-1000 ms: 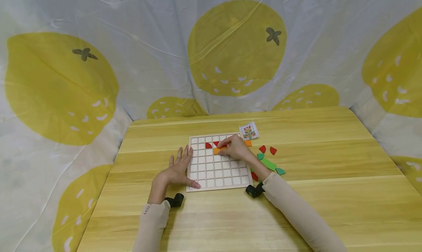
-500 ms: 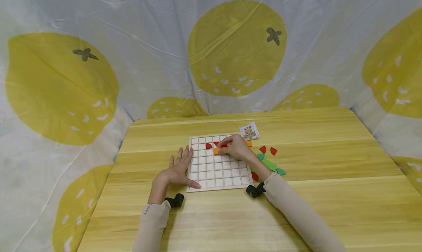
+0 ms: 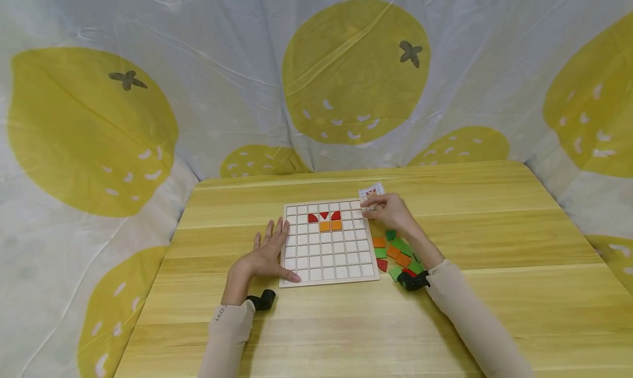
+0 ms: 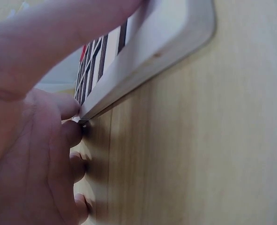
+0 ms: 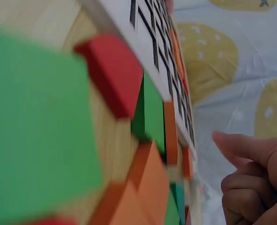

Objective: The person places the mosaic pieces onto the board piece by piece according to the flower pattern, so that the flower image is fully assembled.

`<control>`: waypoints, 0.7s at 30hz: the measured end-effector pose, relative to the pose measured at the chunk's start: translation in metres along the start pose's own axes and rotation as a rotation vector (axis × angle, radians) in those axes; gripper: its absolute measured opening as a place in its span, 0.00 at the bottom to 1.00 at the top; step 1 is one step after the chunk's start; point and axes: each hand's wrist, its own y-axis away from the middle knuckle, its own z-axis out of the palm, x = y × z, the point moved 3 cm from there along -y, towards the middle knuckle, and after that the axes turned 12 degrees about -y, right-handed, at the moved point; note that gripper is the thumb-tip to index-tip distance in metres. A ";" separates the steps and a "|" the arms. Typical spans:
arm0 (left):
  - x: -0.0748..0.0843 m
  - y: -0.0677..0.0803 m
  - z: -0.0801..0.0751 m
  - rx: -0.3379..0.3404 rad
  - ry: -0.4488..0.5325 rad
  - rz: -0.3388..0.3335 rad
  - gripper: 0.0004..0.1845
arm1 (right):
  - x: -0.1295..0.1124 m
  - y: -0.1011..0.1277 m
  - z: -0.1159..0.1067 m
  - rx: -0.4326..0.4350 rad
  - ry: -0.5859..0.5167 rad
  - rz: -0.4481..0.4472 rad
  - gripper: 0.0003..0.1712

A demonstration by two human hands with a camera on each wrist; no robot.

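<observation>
My head camera looks forward and down from above, taking in most of the table (image 3: 321,328), the patterned cloth (image 3: 242,65) and both hands. The left-wrist view sits tilted, very close beneath my left hand (image 3: 267,254), facing the grid board's (image 3: 326,262) edge. My right-wrist view, also tilted, looks low past near, blurred pieces (image 5: 35,126) toward the cloth, sharing the board with the head view.

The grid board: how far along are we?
Done, apparently: three red pieces and two orange squares sit on the board. In hand: no piece shows in the right hand, which partly hides the card; the left hand touches the board. Remaining: loose pieces beside it, probably to be placed.
</observation>
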 end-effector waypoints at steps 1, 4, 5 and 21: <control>0.000 0.000 0.000 -0.002 -0.002 -0.003 0.79 | 0.003 0.000 -0.005 0.004 0.003 0.008 0.13; -0.001 0.000 0.000 -0.001 -0.002 -0.005 0.78 | 0.009 0.001 -0.018 0.018 0.019 0.034 0.15; -0.001 0.000 0.000 -0.002 -0.005 -0.007 0.78 | 0.011 0.001 -0.021 0.017 0.025 0.041 0.15; 0.001 0.000 0.000 0.003 -0.006 0.002 0.78 | 0.017 0.001 -0.028 -0.014 0.088 0.120 0.17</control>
